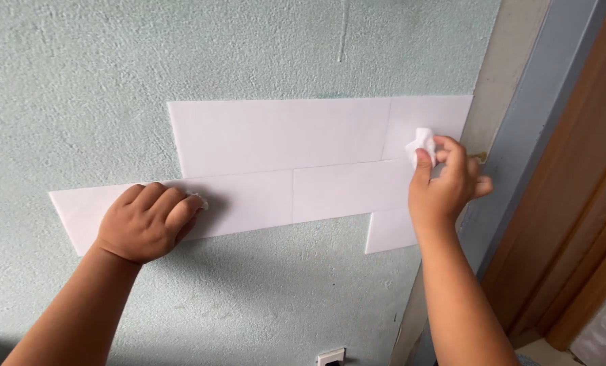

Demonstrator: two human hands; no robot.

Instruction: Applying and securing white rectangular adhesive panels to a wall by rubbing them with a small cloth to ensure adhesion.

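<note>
The right hand [445, 186] pinches a white cloth [421, 144] against the white panels [282, 135]; a door frame [540, 135] stands just right of it. The left hand [147, 222], fingers curled together, presses the lower panel [242, 203], with a wall socket [331, 357] well below.

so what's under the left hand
The left hand presses flat on a white panel stuck to the green wall. A bit of white cloth peeks out; the rest is covered.

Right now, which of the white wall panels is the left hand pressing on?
The left hand presses the long middle-row panel sticking out furthest left; the right hand holds a white cloth against the top-right panel.
</note>
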